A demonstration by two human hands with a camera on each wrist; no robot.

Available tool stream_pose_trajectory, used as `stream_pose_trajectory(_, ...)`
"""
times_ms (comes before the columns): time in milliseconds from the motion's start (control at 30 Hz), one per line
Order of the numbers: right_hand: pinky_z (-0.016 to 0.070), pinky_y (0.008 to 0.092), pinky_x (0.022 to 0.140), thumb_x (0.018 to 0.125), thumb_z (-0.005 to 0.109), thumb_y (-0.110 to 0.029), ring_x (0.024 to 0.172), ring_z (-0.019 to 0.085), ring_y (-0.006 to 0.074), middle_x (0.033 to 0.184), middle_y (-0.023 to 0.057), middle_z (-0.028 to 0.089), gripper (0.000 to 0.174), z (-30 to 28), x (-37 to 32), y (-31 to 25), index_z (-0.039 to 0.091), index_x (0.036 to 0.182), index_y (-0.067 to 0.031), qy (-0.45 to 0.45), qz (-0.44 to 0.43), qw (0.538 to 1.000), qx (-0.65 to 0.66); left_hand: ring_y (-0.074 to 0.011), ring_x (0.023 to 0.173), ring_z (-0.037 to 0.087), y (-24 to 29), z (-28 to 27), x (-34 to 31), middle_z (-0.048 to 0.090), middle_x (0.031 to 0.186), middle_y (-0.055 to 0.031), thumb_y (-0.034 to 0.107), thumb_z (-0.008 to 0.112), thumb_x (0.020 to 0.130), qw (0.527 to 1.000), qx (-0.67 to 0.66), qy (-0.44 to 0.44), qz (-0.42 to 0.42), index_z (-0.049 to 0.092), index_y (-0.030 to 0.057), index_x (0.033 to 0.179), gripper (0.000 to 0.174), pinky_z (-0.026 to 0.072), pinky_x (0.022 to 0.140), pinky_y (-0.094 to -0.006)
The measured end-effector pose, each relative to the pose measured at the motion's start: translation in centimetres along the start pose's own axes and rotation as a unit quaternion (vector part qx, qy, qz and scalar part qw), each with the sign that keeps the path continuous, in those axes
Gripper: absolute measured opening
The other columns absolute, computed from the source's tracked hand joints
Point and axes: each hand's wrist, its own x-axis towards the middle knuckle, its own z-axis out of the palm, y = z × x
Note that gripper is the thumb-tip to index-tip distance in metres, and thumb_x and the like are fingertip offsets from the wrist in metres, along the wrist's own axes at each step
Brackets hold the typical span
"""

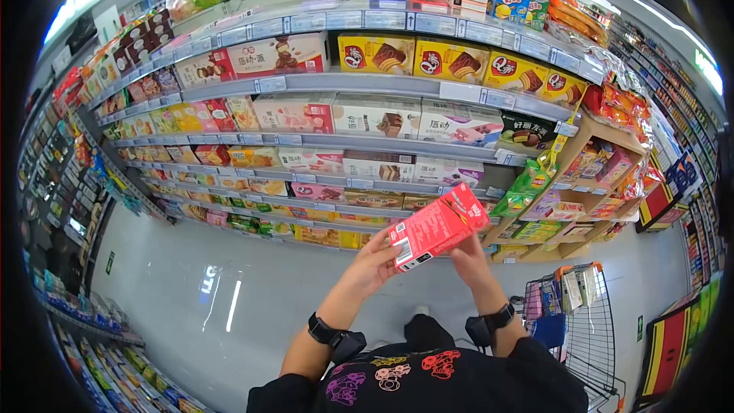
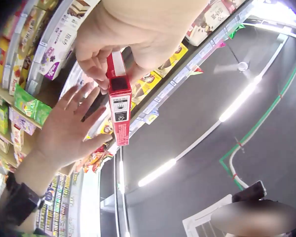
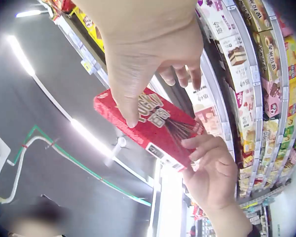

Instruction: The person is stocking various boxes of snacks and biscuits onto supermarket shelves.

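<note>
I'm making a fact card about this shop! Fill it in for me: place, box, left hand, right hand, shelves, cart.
Place: a shop aisle with a pale, shiny floor
Box: red box, held tilted; the head view shows a barcode, the right wrist view a picture of sticks
Left hand: left hand grips the box's lower end
Right hand: right hand is by the other end, fingers not curled round it; touching or not, I can't tell
Shelves: shelves with many boxes, including yellow boxes
Cart: cart on the person's right, things inside
</note>
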Motion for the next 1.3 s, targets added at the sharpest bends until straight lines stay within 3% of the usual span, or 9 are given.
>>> stream_pose_trajectory(67, 0.0365, 0.0402, 0.098, 0.072, 0.073, -0.018, 0.122, 0.04, 0.0234, 0.134, 0.0094, 0.038, 0.081, 0.8, 1.0, 0.7, 0.025, 0.136, -0.0078, -0.04, 0.065, 0.996, -0.043, -0.0146, 0.093, 0.059, 1.2, 0.4, -0.8, 0.057, 0.111, -0.0047, 0.012, 0.052, 0.089, 0.999, -0.031, -0.014, 0.006, 0.037, 0.0094, 0.13, 0.044, 0.0495, 0.077, -0.0296)
stream_pose_trajectory(267, 0.0447, 0.0357, 0.09, 0.071, 0.073, -0.014, 0.109, 0.052, 0.0204, 0.125, 0.0124, 0.048, 0.076, 4.3, 6.2, -1.7, 0.03, 0.133, -0.0053, -0.113, -0.011, 0.992, -0.063, -0.0168, 0.092, 0.056, 1.9, -0.9, 1.6, 0.055, 0.109, -0.0088, 0.021, 0.052, 0.087, 0.958, -0.196, -0.179, -0.108, 0.041, 0.0015, 0.125, 0.044, 0.0471, 0.074, -0.0294)
stream_pose_trajectory(467, 0.0457, 0.0293, 0.085, 0.078, 0.067, -0.01, 0.099, 0.055, 0.0119, 0.11, 0.0048, 0.057, 0.048, 5.1, 10.6, -5.0, 0.045, 0.12, -0.001, -0.042, 0.003, 0.999, -0.011, -0.0184, 0.091, 0.059, 6.5, -1.1, 6.4, 0.059, 0.104, -0.011, 0.028, 0.041, 0.093, 0.96, -0.028, -0.256, -0.111, 0.049, 0.003, 0.116, 0.035, 0.0479, 0.075, -0.0306)
stream_pose_trajectory(500, 0.0458, 0.0287, 0.085, 0.08, 0.065, -0.01, 0.098, 0.055, 0.0115, 0.109, 0.0049, 0.057, 0.047, 5.6, 11.5, -5.8, 0.045, 0.12, -0.0006, -0.027, 0.007, 1.0, 0.004, -0.0183, 0.093, 0.058, 7.6, -0.2, 6.3, 0.059, 0.106, -0.0107, 0.029, 0.038, 0.094, 0.976, 0.128, -0.168, -0.042, 0.05, 0.0022, 0.115, 0.036, 0.0471, 0.079, -0.031)
stream_pose_trajectory(600, 0.0459, 0.0274, 0.082, 0.084, 0.059, -0.01, 0.095, 0.056, 0.0106, 0.108, 0.0055, 0.057, 0.037, 7.5, 13.7, -7.5, 0.046, 0.117, 0.0003, 0.02, 0.003, 0.999, 0.025, -0.0176, 0.095, 0.058, 9.4, -0.1, 8.7, 0.058, 0.107, -0.0107, 0.026, 0.037, 0.094, 0.971, 0.211, -0.058, 0.097, 0.048, 0.0014, 0.118, 0.036, 0.0458, 0.083, -0.0303)
stream_pose_trajectory(733, 0.0473, 0.0289, 0.082, 0.085, 0.057, -0.01, 0.095, 0.057, 0.0132, 0.108, 0.0085, 0.055, 0.038, 8.3, 16.7, -8.0, 0.042, 0.118, 0.0005, 0.011, 0.049, 0.994, 0.099, -0.0182, 0.103, 0.054, 14.1, 0.6, 10.2, 0.055, 0.11, -0.0105, 0.019, 0.042, 0.091, 0.97, 0.1, -0.142, 0.173, 0.035, 0.0006, 0.129, 0.043, 0.0434, 0.089, -0.0309)
stream_pose_trajectory(833, 0.0491, 0.0308, 0.082, 0.084, 0.057, -0.01, 0.097, 0.058, 0.0167, 0.109, 0.0132, 0.055, 0.047, 8.7, 18.1, -7.4, 0.034, 0.124, 0.0019, -0.01, 0.093, 0.991, 0.091, -0.0205, 0.11, 0.05, 15.6, 1.2, 10.9, 0.048, 0.119, -0.0133, 0.013, 0.047, 0.087, 0.955, 0.152, -0.061, 0.246, 0.022, 0.0021, 0.135, 0.055, 0.0419, 0.092, -0.033)
stream_pose_trajectory(967, 0.0491, 0.0303, 0.081, 0.084, 0.058, -0.016, 0.095, 0.06, 0.0171, 0.11, 0.0126, 0.056, 0.047, 9.5, 19.4, -7.1, 0.038, 0.121, 0.0028, -0.013, 0.132, 0.978, 0.164, -0.0245, 0.114, 0.047, 17.1, 0.4, 11.6, 0.042, 0.124, -0.0177, 0.007, 0.05, 0.084, 0.979, 0.072, -0.032, 0.186, 0.007, 0.0066, 0.139, 0.07, 0.0402, 0.095, -0.0378)
stream_pose_trajectory(1300, 0.0505, 0.0293, 0.077, 0.086, 0.055, -0.019, 0.089, 0.062, 0.0157, 0.104, 0.0107, 0.06, 0.037, 10.9, 20.9, -5.1, 0.046, 0.116, 0.0016, 0.041, 0.163, 0.968, 0.187, -0.0232, 0.114, 0.047, 19.4, -1.8, 12.7, 0.042, 0.127, -0.0161, 0.011, 0.053, 0.084, 0.991, 0.025, -0.054, 0.119, 0.01, 0.0012, 0.139, 0.071, 0.0416, 0.093, -0.037)
